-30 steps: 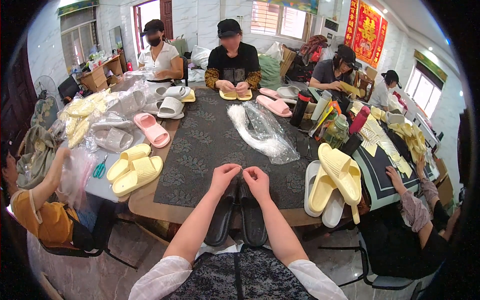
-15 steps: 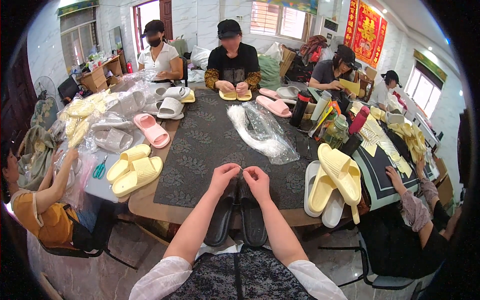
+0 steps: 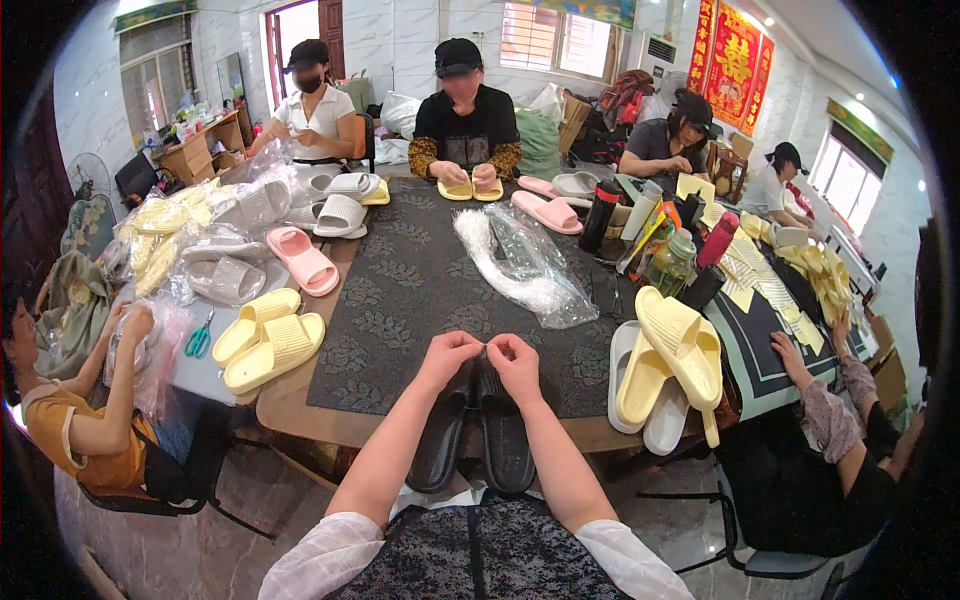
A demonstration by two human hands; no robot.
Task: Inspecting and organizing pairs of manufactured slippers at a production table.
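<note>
My left hand point(image 3: 450, 360) and my right hand point(image 3: 515, 365) meet at the fingertips over the near edge of the dark patterned mat point(image 3: 400, 300). Both pinch at a tiny, thin thing between them, too small to name. Beneath them a pair of black slippers stands side by side, the left slipper point(image 3: 437, 442) and the right slipper point(image 3: 509, 445) jutting over the table edge toward me. My hands partly cover their straps. Beyond my hands lies a clear plastic bag point(image 3: 545, 290) with a bundle of white strands point(image 3: 485, 255).
Yellow slippers point(image 3: 275, 350) and a pink slipper point(image 3: 303, 262) lie to the left, near teal scissors point(image 3: 199, 340). Yellow and white slippers are stacked point(image 3: 665, 370) at right, with bottles point(image 3: 672, 262) behind. Several co-workers sit around the tables, one point(image 3: 465, 120) straight across.
My hands stay nearly in place, their fingertips slightly closer together. At left, the co-worker in orange raises a hand with the plastic bag; the far-left person's arms have shifted.
</note>
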